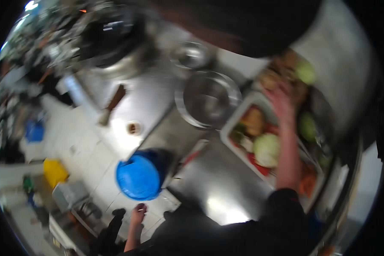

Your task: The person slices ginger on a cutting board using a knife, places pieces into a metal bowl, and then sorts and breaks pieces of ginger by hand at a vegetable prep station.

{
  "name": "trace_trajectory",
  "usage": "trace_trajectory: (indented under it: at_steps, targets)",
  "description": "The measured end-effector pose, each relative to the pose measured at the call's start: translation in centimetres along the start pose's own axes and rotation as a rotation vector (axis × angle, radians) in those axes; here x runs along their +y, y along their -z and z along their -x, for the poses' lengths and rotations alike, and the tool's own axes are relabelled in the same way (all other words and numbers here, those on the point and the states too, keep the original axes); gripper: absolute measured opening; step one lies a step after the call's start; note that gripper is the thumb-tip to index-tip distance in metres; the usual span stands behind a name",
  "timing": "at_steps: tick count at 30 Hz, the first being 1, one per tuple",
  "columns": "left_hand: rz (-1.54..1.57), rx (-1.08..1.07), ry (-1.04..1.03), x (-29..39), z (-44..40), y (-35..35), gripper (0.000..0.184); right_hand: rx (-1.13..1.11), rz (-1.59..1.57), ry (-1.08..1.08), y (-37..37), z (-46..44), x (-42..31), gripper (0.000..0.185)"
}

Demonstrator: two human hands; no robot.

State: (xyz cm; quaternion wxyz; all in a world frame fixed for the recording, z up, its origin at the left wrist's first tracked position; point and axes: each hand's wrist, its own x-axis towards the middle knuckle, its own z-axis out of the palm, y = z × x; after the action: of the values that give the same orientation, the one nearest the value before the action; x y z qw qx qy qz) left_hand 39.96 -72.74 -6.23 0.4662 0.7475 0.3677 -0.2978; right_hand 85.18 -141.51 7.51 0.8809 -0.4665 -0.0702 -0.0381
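Observation:
My right hand (280,100) reaches across a pale plastic bin of vegetables to a group of brown, potato-like vegetables (269,80) at its far side. Its fingertips are at one of these, but blur hides whether they grip it. In the bin (246,160) lie a pale cabbage-like head (266,150), a brown vegetable (253,120) and red pieces (258,165). My left hand (138,212) hangs low at the left, below a blue bucket or bin (138,177). Its fingers look curled, and what they may hold is too small to make out.
A wide metal bowl (208,99) and a smaller one (190,55) stand on the steel counter. A knife-like tool (195,153) lies nearer me. A brown-handled brush-like object (114,104) and a small round container (133,128) are further left. A yellow object (55,172) stands beyond the tiled floor.

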Motion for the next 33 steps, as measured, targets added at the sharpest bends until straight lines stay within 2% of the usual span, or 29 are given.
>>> trace_trajectory:
  at_steps: [1, 3, 7, 13, 17, 19, 20, 21, 22, 24, 25, 26, 27, 28, 29, 31, 33]
  targets:
    - [0.064, -0.024, -0.036, 0.7, -0.5, 0.1, 0.037, 0.257, 0.106, -0.057, -4.6, 0.8, -0.9, 0.021]
    - [0.13, -0.047, -0.058, 4.5, 0.3, 0.0, 0.037, 0.147, 0.108, -0.065, -8.2, 1.7, -1.9, 0.023]
    - [0.129, -0.05, -0.133, 9.6, 1.0, 0.4, 0.036, 0.158, 0.149, -0.051, -8.5, 2.9, -1.5, 0.023]
    - [0.155, -0.028, -0.218, 12.2, 1.5, 0.1, 0.034, 0.199, 0.141, -0.051, -8.9, 4.7, -2.3, 0.019]
    - [0.137, -0.02, -0.266, 12.3, 2.1, -0.9, 0.029, 0.277, 0.03, -0.18, -12.2, 7.8, -1.6, 0.021]
    - [0.09, -0.032, -0.299, 13.1, 2.8, -1.8, 0.026, 0.176, 0.072, -0.336, -15.0, 10.2, -0.4, 0.023]
    - [0.169, -0.053, -0.272, 13.7, 3.2, -2.2, 0.022, 0.103, 0.166, -0.365, -17.1, 11.8, 0.7, 0.022]
    - [0.246, -0.064, -0.244, 14.2, 3.8, -2.4, 0.021, 0.04, 0.249, -0.489, -19.3, 13.3, 1.6, 0.021]
    - [0.351, -0.07, -0.173, 15.4, 4.5, -3.1, 0.024, -0.072, 0.266, -0.507, -20.9, 14.7, 3.0, 0.02]
    - [0.395, -0.255, -0.229, 16.9, 5.0, -3.8, 0.043, -0.164, 0.203, -0.594, -23.4, 18.9, 8.0, 0.02]
    - [0.452, -0.378, -0.263, 18.5, 5.8, -4.6, 0.051, -0.272, 0.419, -0.502, -25.5, 20.5, 9.0, 0.017]
    - [0.449, -0.381, -0.264, 21.9, 7.6, -6.4, 0.051, -0.309, 0.571, -0.549, -28.2, 21.8, 9.0, 0.014]
    - [0.694, -0.38, -0.125, 26.2, 10.3, -8.5, 0.053, -0.318, 0.472, -0.525, -30.0, 23.2, 9.6, 0.012]
    - [0.935, -0.373, 0.02, 28.3, 11.8, -9.6, 0.057, -0.427, 0.555, -0.42, -30.8, 24.4, 10.5, 0.012]
    - [0.975, -0.466, 0.044, 27.7, 10.3, -9.8, 0.046, -0.451, 0.51, -0.35, -31.6, 25.6, 11.2, 0.012]
    - [0.861, -0.555, -0.023, 25.6, 7.5, -9.5, 0.035, -0.695, 0.618, -0.187, -30.5, 24.9, 11.4, 0.008]
    - [0.801, -0.566, -0.023, 25.9, 7.5, -7.9, 0.031, -0.491, 0.68, -0.144, -26.9, 21.2, 8.6, 0.011]
